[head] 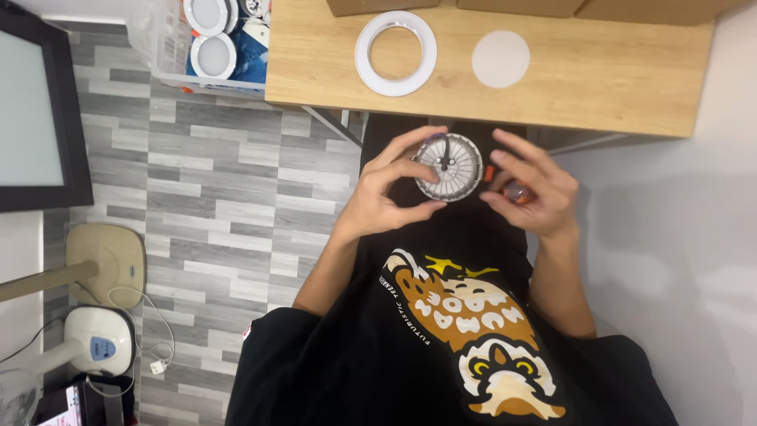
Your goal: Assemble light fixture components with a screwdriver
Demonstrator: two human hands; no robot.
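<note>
At far left a clear plastic bin (pixel 169 47) on the grey plank floor (pixel 213 197) holds round white lamp fittings (pixel 211 55). On the wooden table (pixel 599 87) lie a white plastic ring (pixel 361 55) and, to its right, a white round disc (pixel 501 59). Near the table edge, the left hand (pixel 386 197) grasps a round ribbed silver metal lamp housing (pixel 448 167); the right hand (pixel 532 193) pinches a small orange part (pixel 516 192)

Home workroom: wooden desk (pixel 599 87), plank floor (pixel 213 197), parts bin (pixel 169 55).

left hand (pixel 386 197) grips round finned lamp body (pixel 448 167); right hand (pixel 530 193) pinches small part, perhaps clip.
</note>
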